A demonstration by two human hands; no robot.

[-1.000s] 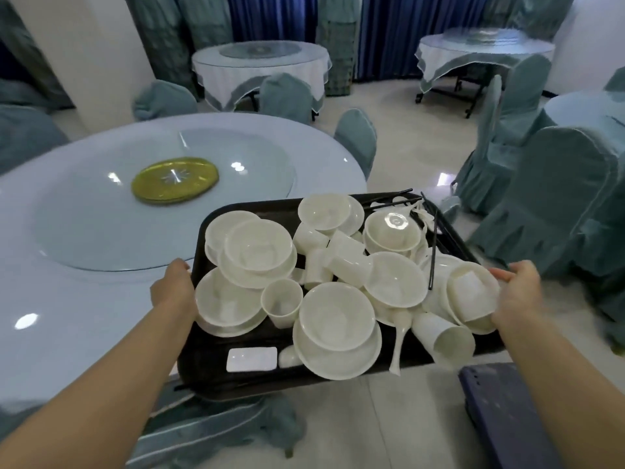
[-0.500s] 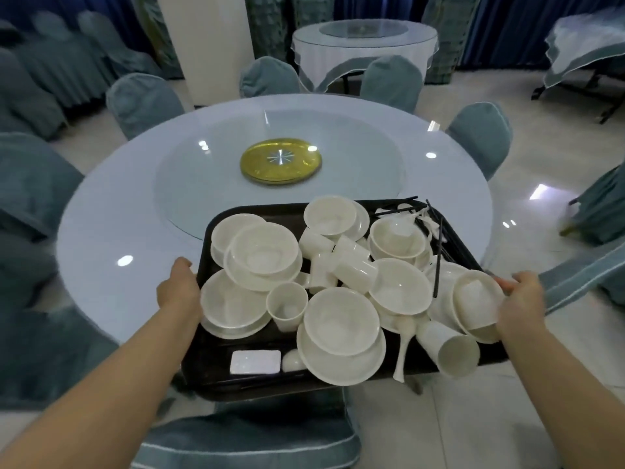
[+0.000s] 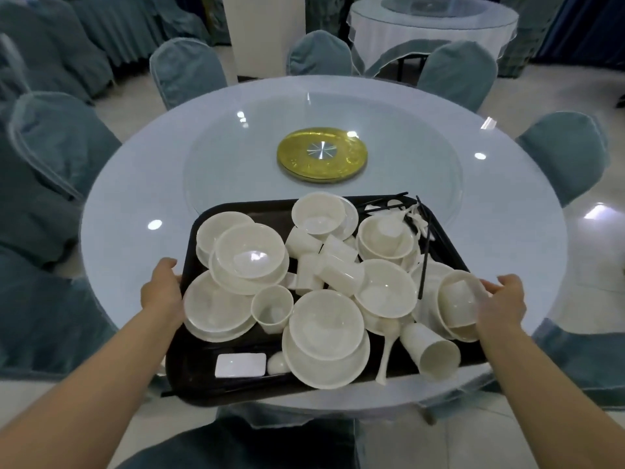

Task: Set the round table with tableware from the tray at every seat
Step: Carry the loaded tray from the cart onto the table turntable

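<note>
I carry a black tray (image 3: 189, 374) over the near edge of the round table (image 3: 142, 184). My left hand (image 3: 162, 296) grips the tray's left rim and my right hand (image 3: 504, 302) grips its right rim. The tray is piled with white tableware: several bowls on plates (image 3: 250, 250), tipped cups (image 3: 338, 275), an upright cup (image 3: 272, 309), a spoon (image 3: 387, 346), a small rectangular dish (image 3: 240, 364) and black chopsticks (image 3: 424, 262). The table carries a glass turntable (image 3: 216, 167) with a gold disc (image 3: 322, 154) at its middle.
Chairs with teal covers ring the table: one at the far left (image 3: 187, 71), one at the far middle (image 3: 319, 54), two on the right (image 3: 561, 157), one on the left (image 3: 57, 143), one right below me (image 3: 236, 445). Another covered round table (image 3: 433, 25) stands behind.
I have turned left and stepped up to the table. The table has shifted to the centre of view and the tray now hangs over its near edge. Both hands keep their grip.
</note>
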